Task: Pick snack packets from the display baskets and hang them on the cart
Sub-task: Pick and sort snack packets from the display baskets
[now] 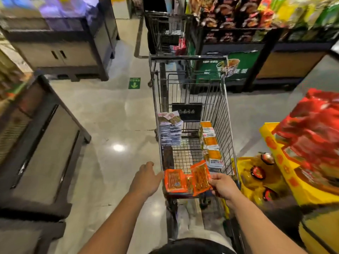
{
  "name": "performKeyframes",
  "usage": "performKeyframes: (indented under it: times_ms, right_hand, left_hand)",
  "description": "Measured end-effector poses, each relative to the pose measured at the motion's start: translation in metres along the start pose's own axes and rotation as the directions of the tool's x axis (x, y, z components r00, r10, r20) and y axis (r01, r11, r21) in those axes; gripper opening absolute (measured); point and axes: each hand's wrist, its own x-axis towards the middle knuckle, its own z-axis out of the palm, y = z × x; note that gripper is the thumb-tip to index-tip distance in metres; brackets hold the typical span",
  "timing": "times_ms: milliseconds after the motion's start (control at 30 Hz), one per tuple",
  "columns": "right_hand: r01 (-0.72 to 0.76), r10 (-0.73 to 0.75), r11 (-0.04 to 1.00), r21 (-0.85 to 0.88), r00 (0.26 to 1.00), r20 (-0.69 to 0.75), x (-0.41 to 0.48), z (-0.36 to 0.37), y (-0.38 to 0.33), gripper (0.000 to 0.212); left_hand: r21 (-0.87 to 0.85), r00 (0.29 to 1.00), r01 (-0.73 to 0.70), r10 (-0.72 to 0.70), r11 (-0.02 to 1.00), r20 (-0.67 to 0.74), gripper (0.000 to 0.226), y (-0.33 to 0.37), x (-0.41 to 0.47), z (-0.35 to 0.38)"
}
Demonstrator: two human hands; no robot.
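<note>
Right hand (222,186): fingers clamped on the right edge of an orange snack packet (200,178), held over the near end of the cart (224,99).
Left hand (146,178): fingers together, resting at the left edge of a second orange packet (174,180); grip cannot be told.
Orange packets: side by side across the cart's near rim, overlapping in the middle.
Inside cart: white packets (170,131) hanging along the left wall, yellow packets (211,143) along the right wall.
Right of cart: yellow display basket (282,162) heaped with red packets (315,129).

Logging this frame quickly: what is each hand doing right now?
Left hand: open, at the edge of the orange packets, gripping nothing.
Right hand: closed on the orange packets.
</note>
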Motion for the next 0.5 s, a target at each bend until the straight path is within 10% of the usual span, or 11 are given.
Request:
performKeyframes:
  times_ms: [500]
  right_hand:
    - [-0.235, 0.28, 0.88, -0.413, 0.959, 0.052, 0.204, 0.014, 0.012, 0.017]
  left_hand:
    - [-0.16, 0.968, 0.234, -0.245, 0.959, -0.056, 0.067, 0.024, 0.146, 0.079]
